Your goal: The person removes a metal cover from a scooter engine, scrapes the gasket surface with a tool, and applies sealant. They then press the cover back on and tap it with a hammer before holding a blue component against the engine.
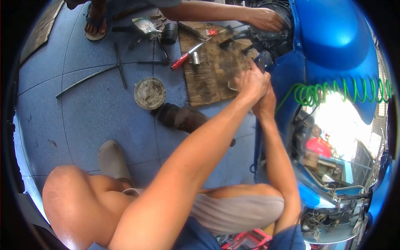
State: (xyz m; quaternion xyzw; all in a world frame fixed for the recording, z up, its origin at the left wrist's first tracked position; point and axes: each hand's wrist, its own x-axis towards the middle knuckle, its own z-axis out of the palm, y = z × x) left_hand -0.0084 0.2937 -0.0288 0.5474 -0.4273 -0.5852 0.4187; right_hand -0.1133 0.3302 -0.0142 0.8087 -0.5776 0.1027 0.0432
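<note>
My left hand (251, 83) and my right hand (266, 100) are pressed together beside the blue vehicle body (285, 77). The fingers of both are closed around something I cannot make out. A dark metal piece (264, 61) shows just above them, at the edge of the blue panel; its lower end is hidden by my fingers. Below and left of my hands lies brown cardboard (221, 73), with a bent metal rod end (232, 86) close to my left fingers. A silver socket (195, 58) and a red-handled screwdriver (180, 61) lie at the cardboard's left side.
Another person's hand (266, 19) touches the dark round mechanism at the top. A coiled green hose (333, 92) hangs at the right. On the floor are a cross-shaped wrench (89, 81), a round tin (150, 93), a black mallet head (169, 33) and a dark cylindrical part (183, 118).
</note>
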